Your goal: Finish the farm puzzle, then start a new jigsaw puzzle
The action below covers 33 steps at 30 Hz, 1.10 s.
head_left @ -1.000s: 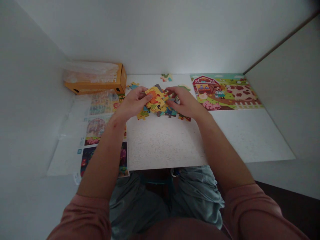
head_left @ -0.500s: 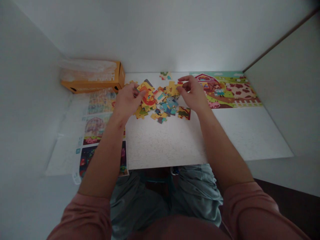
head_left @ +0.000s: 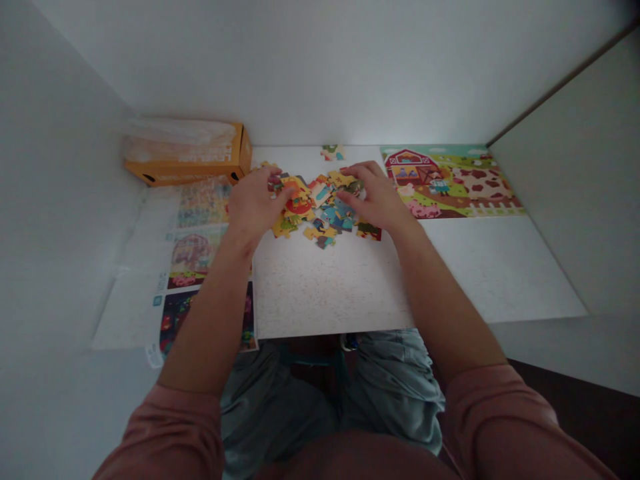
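A loose heap of colourful jigsaw puzzle pieces (head_left: 330, 215) lies on the white table, mostly yellow, blue and red. My left hand (head_left: 259, 200) is at the heap's left side, its thumb pressed on yellow and red puzzle pieces (head_left: 299, 200) and its fingers curled behind them. Over the right side of the heap reaches my right hand (head_left: 375, 197), thumb and fingers apart, touching the pieces. A yellow puzzle piece (head_left: 339, 179) lies by its fingertips. One greenish puzzle piece (head_left: 333, 153) sits apart behind the heap.
On the right lies an assembled farm puzzle (head_left: 445, 183) with a barn and a cow. An orange box (head_left: 190, 170) with clear plastic on top stands at the back left. A picture sheet (head_left: 187, 257) lies partly under my left forearm. Walls border the white table (head_left: 330, 293).
My right hand has moved left and down onto the heap, and the yellow piece it held is now lower among the others. My left hand has lowered its pieces slightly.
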Tool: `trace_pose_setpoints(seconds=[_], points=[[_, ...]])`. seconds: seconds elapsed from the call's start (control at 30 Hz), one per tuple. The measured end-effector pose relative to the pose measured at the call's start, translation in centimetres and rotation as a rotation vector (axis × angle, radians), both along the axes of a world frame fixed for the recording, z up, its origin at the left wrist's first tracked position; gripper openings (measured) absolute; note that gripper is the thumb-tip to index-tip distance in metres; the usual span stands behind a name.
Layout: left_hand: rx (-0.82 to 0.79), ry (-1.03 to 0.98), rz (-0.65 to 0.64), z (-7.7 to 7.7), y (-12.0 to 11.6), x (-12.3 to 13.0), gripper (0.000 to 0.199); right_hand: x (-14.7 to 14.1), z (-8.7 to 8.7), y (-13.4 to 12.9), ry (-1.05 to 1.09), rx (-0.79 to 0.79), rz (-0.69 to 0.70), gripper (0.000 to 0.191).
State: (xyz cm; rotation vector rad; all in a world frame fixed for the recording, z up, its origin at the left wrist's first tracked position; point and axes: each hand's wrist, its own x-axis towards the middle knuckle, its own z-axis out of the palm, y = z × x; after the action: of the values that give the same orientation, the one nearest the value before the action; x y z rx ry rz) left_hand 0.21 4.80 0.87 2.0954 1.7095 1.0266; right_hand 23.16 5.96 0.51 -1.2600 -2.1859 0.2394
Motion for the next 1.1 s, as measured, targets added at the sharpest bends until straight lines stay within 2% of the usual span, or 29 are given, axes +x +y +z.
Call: trace_pose_setpoints(seconds=[0.13, 0.27, 0.4, 0.5, 0.6, 0.83, 0.97, 1.1], points=[[0.092, 0.130, 0.002, -0.4, -0.5, 0.8, 0.040, -0.5, -0.8, -0.6, -0.138, -0.092, 0.085, 0.045], [0.038, 0.182, -0.054, -0.8, -1.2, 2.1, 0.046, -0.1, -1.5, -0.8, -0.187, -0.134, 0.164, 0.053], [-0.011, 0.211, -0.050, -0.4, -2.1, 3.1, 0.048, 0.3, -1.6, -1.8, -0.212, -0.147, 0.156, 0.062], [-0.039, 0.215, -0.046, 0.4, -2.8, 3.6, 0.048, 0.7, -1.0, -3.9, -0.229, -0.123, 0.159, 0.061], [-0.026, 0.226, -0.051, 1.1, -3.5, 4.0, 0.047, 1.4, 0.0, -7.2, -0.210, -0.069, 0.149, 0.058], [0.023, 0.319, -0.080, 2.7, -5.0, 4.8, 0.048, 3.4, 1.4, -14.2, -0.175, 0.003, 0.033, 0.057], [0.026, 0.395, -0.191, 3.7, -6.6, 5.6, 0.049, 4.3, 1.6, -16.1, -0.148, 0.034, -0.062, 0.050], [-0.006, 0.463, -0.313, 3.9, -8.7, 6.3, 0.053, 4.4, 1.9, -16.8, -0.120, 0.044, -0.129, 0.039]])
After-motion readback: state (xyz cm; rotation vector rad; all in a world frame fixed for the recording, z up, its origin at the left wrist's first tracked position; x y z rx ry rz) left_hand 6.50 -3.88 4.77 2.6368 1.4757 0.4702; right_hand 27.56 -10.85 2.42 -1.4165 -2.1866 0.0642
